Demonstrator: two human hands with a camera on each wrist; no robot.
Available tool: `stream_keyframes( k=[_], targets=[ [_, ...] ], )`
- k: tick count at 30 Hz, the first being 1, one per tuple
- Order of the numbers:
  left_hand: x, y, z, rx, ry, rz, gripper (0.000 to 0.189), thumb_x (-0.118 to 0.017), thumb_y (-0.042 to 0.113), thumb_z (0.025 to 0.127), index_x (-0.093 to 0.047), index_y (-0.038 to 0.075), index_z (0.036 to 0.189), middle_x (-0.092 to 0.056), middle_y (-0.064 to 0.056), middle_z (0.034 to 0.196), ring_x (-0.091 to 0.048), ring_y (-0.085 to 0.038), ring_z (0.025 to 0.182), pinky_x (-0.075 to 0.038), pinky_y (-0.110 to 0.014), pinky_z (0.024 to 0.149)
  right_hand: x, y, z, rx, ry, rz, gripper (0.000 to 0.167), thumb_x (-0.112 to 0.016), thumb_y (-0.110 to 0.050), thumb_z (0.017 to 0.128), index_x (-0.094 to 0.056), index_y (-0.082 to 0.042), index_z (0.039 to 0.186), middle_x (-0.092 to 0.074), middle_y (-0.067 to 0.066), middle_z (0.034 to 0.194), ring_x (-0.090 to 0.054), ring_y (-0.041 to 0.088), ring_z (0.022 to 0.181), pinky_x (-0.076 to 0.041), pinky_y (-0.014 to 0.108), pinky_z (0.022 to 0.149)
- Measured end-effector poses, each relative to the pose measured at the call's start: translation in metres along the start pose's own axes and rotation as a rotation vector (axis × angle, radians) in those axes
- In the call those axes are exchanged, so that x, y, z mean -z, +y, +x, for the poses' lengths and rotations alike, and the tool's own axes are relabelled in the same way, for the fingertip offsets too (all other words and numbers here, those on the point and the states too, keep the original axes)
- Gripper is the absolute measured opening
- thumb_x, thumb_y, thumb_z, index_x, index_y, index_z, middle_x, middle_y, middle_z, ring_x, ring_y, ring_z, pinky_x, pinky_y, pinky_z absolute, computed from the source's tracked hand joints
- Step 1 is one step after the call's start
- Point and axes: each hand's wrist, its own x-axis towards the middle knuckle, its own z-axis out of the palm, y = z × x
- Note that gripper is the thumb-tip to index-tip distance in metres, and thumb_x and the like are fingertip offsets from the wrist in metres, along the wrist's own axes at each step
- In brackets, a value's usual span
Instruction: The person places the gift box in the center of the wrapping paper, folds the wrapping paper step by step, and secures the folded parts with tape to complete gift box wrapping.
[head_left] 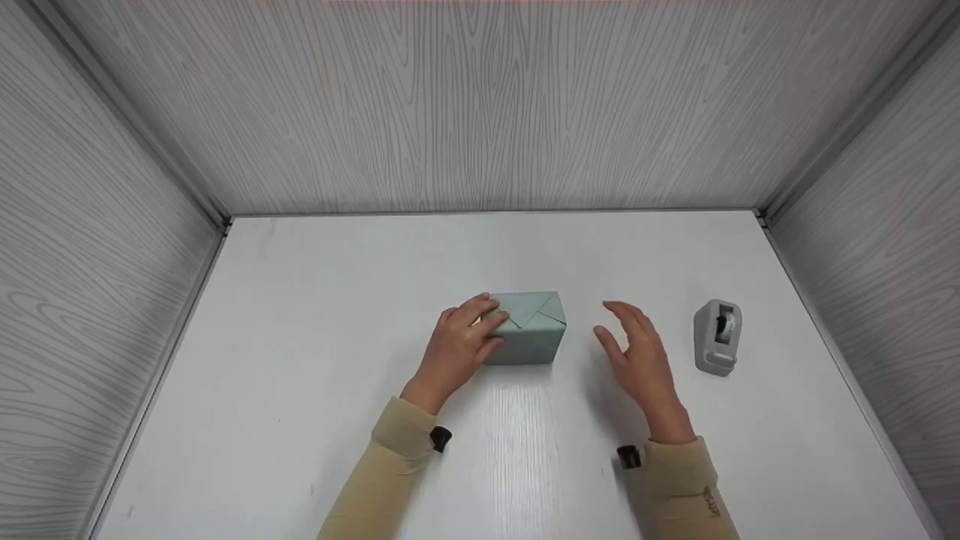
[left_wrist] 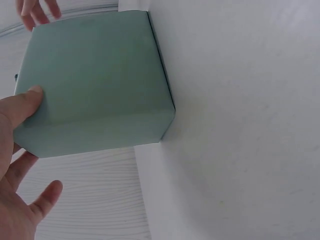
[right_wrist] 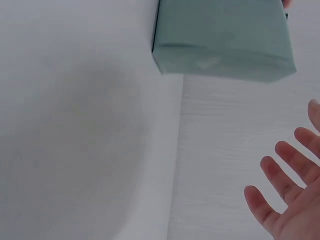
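A box wrapped in pale green paper (head_left: 523,345) sits on the white table, with folded triangular flaps on its top. My left hand (head_left: 455,346) holds it at its left end, fingers over the top edge. In the left wrist view, the thumb (left_wrist: 22,106) lies against the broad near face of the box. My right hand (head_left: 641,360) is held apart from the box, to its right, fingers spread and nothing in them. The right wrist view shows the spread fingers (right_wrist: 285,172) below the box's end.
A grey tape dispenser (head_left: 718,337) with a roll in it stands at the right of the table (head_left: 315,315). Wood-grain panels (head_left: 480,105) enclose the table at the back and on both sides.
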Motion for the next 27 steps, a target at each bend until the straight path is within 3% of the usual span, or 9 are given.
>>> stream_keyframes(
  k=[7,17,22,27],
  targets=[
    [0.001,0.0,0.0,0.006,-0.009,0.005,0.036,-0.074,0.027,0.089,-0.067,0.017,0.123,-0.057,-0.004,0.131,-0.047,-0.022,0.131,-0.046,-0.046,0.092,0.034,0.043,-0.002,-0.158,0.124,-0.068,0.038,-0.062,-0.021,0.098,-0.058,0.001,0.129,-0.059,0.02,0.119,-0.055,0.035,0.11,-0.045,0.048,0.087],
    [0.001,0.003,0.001,0.023,-0.022,-0.011,0.036,-0.074,0.026,0.089,-0.067,0.016,0.123,-0.057,-0.004,0.131,-0.046,-0.022,0.132,-0.046,-0.046,0.092,0.075,0.085,-0.005,-0.49,0.231,-0.226,0.035,-0.054,-0.023,0.1,-0.061,0.003,0.123,-0.058,0.02,0.104,-0.056,0.033,0.093,-0.044,0.044,0.073],
    [0.002,0.003,0.002,0.026,-0.018,-0.007,0.037,-0.075,0.025,0.088,-0.066,0.016,0.123,-0.057,-0.004,0.131,-0.045,-0.022,0.133,-0.046,-0.046,0.092,0.086,0.101,-0.009,-0.66,0.183,-0.228,0.047,-0.046,-0.034,0.103,-0.056,0.004,0.129,-0.054,0.02,0.108,-0.053,0.035,0.095,-0.042,0.043,0.068],
    [0.001,0.003,0.0,0.028,-0.023,-0.002,0.037,-0.075,0.026,0.088,-0.066,0.016,0.123,-0.057,-0.004,0.131,-0.045,-0.022,0.132,-0.047,-0.046,0.092,0.09,0.11,-0.013,-0.788,0.067,-0.236,0.058,-0.04,-0.043,0.103,-0.058,0.008,0.123,-0.056,0.025,0.108,-0.056,0.036,0.092,-0.045,0.044,0.065]
  ],
)
